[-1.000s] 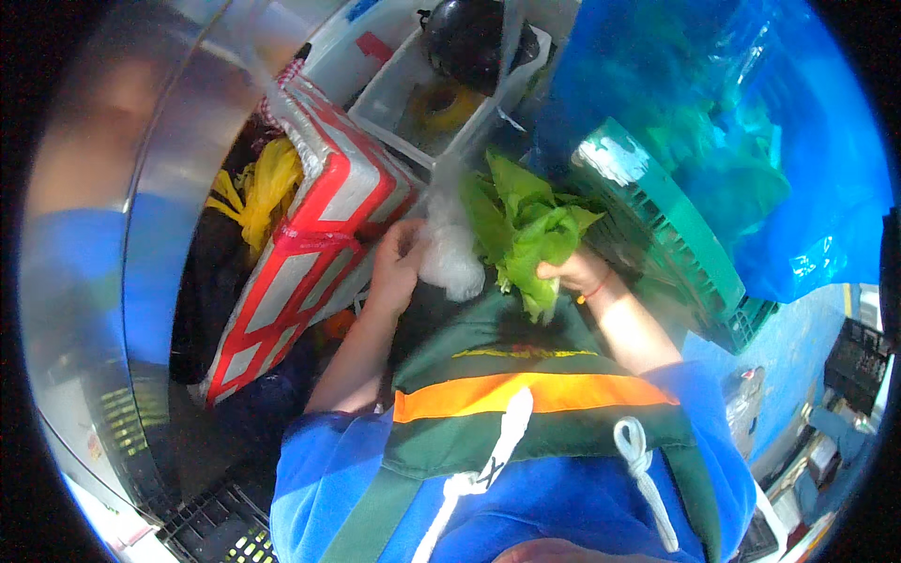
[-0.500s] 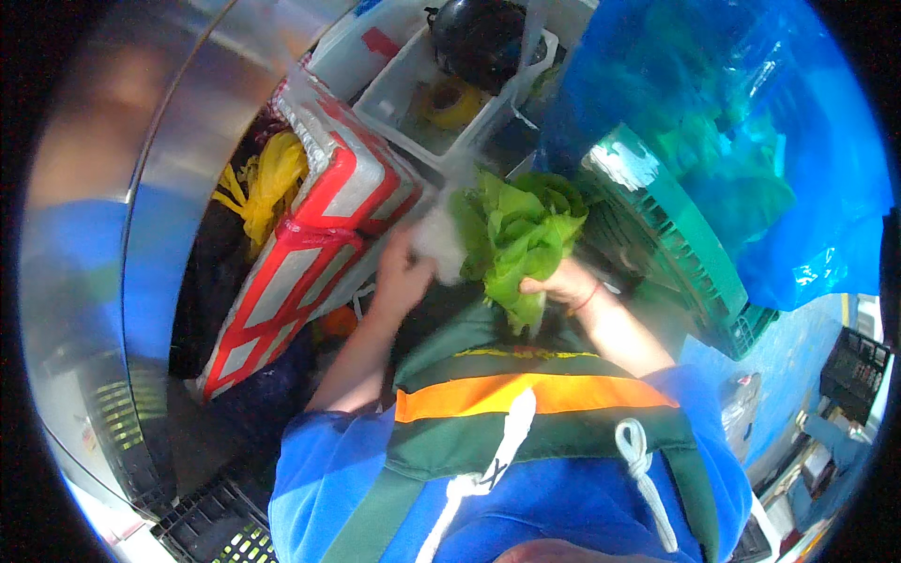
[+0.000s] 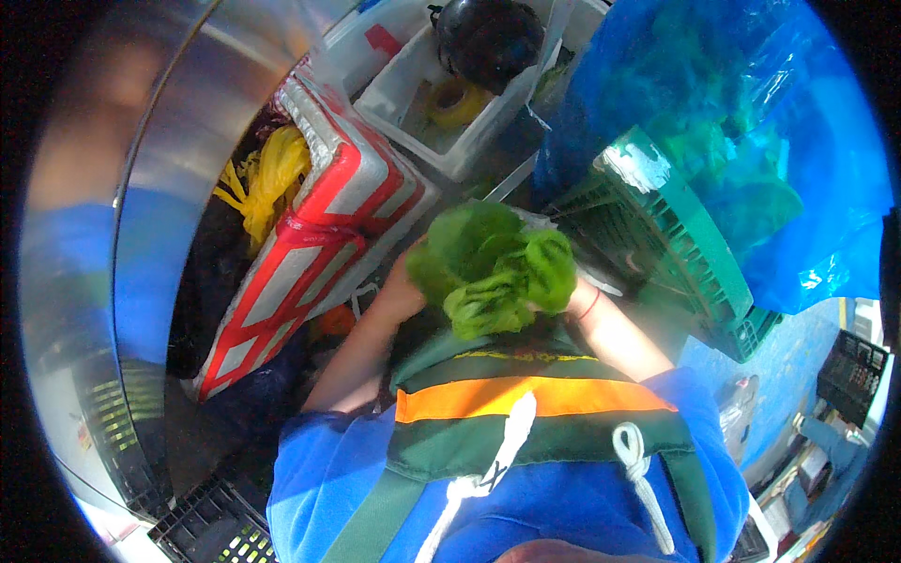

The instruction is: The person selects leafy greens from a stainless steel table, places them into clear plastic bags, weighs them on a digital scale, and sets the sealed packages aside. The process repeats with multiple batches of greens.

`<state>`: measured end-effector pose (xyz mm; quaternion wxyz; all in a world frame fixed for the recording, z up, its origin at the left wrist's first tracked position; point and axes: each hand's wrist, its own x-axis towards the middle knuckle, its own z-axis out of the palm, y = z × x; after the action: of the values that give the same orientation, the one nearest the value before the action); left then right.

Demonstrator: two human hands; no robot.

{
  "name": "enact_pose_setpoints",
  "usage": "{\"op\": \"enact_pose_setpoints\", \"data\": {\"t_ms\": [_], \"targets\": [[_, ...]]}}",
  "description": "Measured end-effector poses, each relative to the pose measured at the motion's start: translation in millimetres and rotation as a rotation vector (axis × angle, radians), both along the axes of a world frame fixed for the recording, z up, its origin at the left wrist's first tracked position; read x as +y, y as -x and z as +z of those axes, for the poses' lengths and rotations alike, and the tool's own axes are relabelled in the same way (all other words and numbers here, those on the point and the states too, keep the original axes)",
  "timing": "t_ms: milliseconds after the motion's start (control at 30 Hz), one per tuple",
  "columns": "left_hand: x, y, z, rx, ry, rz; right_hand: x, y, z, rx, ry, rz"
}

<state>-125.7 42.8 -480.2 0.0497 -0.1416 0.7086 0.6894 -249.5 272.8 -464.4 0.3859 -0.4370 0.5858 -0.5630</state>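
A bunch of green leafy lettuce (image 3: 497, 272) is between my hands, in front of my apron. Its leaves look blurred on the upper left. My right hand (image 3: 580, 296) grips the bunch from the right, mostly covered by leaves. My left hand (image 3: 405, 289) is against the bunch's left side, and the leaves hide its fingers. A small whitish, see-through patch shows just behind the leaves; I cannot make out what it is.
To the left stands a foam box (image 3: 324, 220) with red tape, beside a yellow plastic bag (image 3: 272, 178). Ahead, a white bin (image 3: 441, 159) holds a tape roll (image 3: 456, 101) and a black bag (image 3: 488, 42). On the right, a green crate (image 3: 690, 244) adjoins a blue bag (image 3: 826, 188).
The lettuce has come left and nearer to me, its leaf tops turning toward me. My left hand has gone behind the leaves. The blurred whitish sheet beside it is mostly out of sight.
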Motion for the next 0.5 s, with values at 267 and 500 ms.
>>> {"op": "enact_pose_setpoints", "data": {"t_ms": [267,500], "targets": [[15,3,37,-0.052,0.195,0.153,13,-10,-39,-0.989,0.227,-0.081],[22,11,41,-0.18,-0.749,0.542,21,-5,-52,-1.226,0.41,-0.108]]}}
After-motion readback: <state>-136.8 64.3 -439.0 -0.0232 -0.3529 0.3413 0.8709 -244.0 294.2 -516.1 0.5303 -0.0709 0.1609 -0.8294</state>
